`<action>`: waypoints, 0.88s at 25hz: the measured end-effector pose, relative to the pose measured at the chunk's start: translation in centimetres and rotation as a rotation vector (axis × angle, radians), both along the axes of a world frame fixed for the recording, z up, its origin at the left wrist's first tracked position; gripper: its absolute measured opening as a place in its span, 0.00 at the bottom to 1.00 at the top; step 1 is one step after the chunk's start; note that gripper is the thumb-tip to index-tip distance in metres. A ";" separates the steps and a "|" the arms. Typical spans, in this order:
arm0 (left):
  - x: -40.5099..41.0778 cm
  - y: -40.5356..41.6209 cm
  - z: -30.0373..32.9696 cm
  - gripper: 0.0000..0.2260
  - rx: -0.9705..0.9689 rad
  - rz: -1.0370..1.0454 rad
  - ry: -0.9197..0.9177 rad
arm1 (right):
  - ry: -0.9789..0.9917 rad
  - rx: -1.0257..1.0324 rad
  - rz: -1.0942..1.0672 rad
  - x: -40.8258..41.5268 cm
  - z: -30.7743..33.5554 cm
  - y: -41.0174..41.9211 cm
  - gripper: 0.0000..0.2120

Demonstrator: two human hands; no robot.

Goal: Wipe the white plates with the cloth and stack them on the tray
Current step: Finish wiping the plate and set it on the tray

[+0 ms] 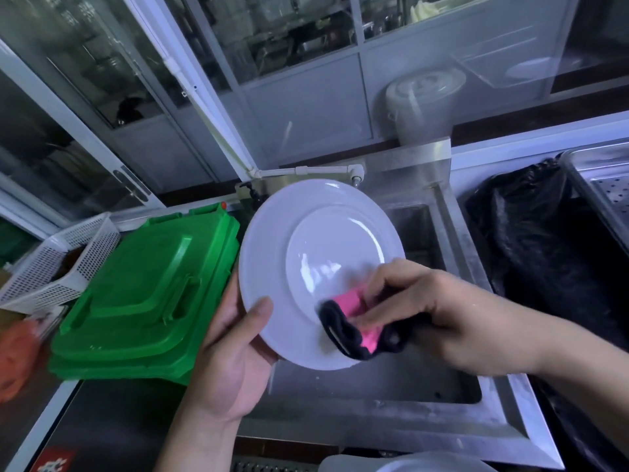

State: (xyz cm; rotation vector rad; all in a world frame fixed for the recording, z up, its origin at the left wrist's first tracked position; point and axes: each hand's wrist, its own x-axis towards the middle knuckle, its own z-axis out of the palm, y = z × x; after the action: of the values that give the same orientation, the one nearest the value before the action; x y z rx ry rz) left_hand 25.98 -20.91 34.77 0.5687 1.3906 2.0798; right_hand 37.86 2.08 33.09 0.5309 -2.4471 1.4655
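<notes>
Over the steel sink, the left hand grips a white plate by its lower-left rim, thumb curled over the edge, face tilted up toward the person. Right hand presses a bunched pink-and-black cloth against its lower part.

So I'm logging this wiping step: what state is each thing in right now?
white plate: held tilted over the sink, being wiped
cloth: bunched, pressed on the plate
left hand: grips the plate's rim
right hand: grips the cloth
green bin: lid closed
sink: no plates visible inside
</notes>
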 end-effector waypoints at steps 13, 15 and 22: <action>-0.2 0.5 0.9 0.35 -0.010 -0.015 -0.058 | 0.431 0.336 -0.650 -4.7 2.3 -0.5 0.24; -0.4 0.7 1.5 0.35 -0.004 -0.003 -0.014 | 0.430 0.241 -0.579 -5.5 2.0 -1.8 0.26; -1.4 0.3 1.2 0.36 0.049 -0.025 -0.003 | 0.134 0.303 0.001 -1.9 4.0 -0.2 0.29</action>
State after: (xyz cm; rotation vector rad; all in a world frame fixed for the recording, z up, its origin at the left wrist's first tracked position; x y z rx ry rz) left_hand 24.62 -20.66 36.01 0.5993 1.3277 2.0991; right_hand 36.01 1.85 37.10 0.6655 -2.5719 1.0254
